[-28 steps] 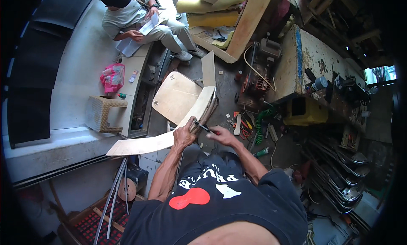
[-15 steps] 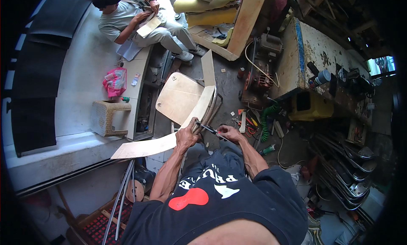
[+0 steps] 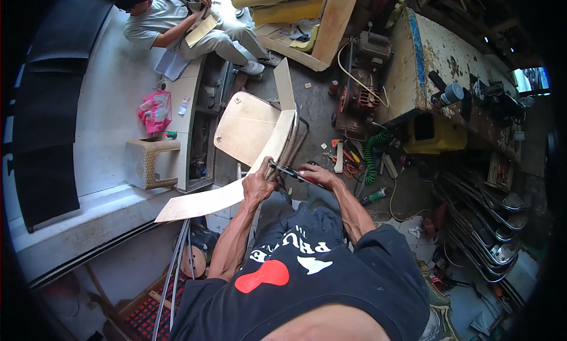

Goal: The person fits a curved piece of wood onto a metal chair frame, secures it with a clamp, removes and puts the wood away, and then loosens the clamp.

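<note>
A curved pale plywood strip (image 3: 208, 200) lies across a metal chair frame (image 3: 302, 138), beside a flat wooden seat board (image 3: 245, 125). My left hand (image 3: 258, 184) is closed round the middle of the strip and the frame at its edge, where the head of a dark hand tool (image 3: 289, 170) rests. My right hand (image 3: 319, 175) grips that tool's red handle, to the right of the left hand. The exact kind of tool and what its tip touches are too small to make out.
A seated person (image 3: 171, 25) holds a small board at upper left, near a woven stool (image 3: 142, 161) and pink bag (image 3: 155, 112). A compressor (image 3: 360, 84), scattered tools (image 3: 351, 164), workbench (image 3: 449, 93) and stacked metal frames (image 3: 481, 223) are right. Metal tubes (image 3: 180, 258) lean lower left.
My right hand has shifted and now wraps further along the tool, while my left stays on the strip. The seated person now holds a board instead of white paper. The view has tilted slightly.
</note>
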{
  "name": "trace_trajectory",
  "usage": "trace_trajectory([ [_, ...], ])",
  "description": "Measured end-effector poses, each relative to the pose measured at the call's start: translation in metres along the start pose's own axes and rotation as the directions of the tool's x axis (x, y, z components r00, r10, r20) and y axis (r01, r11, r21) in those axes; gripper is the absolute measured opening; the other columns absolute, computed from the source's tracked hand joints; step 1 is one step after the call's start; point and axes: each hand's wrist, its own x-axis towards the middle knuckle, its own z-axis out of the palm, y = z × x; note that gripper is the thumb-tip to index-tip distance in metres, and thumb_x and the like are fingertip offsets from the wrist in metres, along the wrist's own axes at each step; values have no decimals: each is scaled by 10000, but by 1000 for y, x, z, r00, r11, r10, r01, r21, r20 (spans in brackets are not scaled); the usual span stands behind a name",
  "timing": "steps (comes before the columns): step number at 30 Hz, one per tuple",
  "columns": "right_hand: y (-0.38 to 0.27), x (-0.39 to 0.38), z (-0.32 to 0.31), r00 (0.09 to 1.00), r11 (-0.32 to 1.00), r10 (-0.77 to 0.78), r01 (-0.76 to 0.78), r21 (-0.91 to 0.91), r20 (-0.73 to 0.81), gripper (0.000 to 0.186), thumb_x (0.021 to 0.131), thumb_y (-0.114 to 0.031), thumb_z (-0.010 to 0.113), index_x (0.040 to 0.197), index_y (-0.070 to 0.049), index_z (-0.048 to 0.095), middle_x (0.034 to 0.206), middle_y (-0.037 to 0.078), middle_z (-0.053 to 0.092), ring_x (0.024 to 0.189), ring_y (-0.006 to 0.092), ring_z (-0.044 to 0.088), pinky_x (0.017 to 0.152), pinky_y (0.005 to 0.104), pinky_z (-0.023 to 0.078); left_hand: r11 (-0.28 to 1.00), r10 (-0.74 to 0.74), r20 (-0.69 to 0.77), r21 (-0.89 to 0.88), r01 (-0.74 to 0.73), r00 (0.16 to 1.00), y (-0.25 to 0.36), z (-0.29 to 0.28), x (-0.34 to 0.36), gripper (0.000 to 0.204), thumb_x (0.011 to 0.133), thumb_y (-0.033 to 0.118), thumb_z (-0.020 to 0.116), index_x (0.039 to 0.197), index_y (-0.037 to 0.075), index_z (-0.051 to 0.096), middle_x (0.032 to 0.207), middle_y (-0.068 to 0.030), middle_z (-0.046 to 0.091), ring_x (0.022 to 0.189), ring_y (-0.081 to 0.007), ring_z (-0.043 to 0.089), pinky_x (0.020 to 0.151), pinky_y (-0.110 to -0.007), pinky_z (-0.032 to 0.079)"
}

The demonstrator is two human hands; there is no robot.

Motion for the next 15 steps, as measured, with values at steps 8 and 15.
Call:
trace_trajectory([
  [8,-26,-3,17,996,986,-89,86,-141,-14,665,746,-251,824,1305,-20,549,1131,129,640,946,178,610,780,297,492,1000,-16,7,-2,16,1000,-3,2,-1,734,697,312,716,1382,275,455,684,-226,653,677,-404,668,635,-482,507],
  [15,-16,5,28,964,978,-176,147,-151,-201,598,742,-329,812,1200,-23,581,1079,112,644,880,167,604,714,320,496,999,-19,8,-27,19,1000,0,0,-1,795,629,232,686,1386,278,448,731,-251,659,718,-426,667,685,-490,525],
])
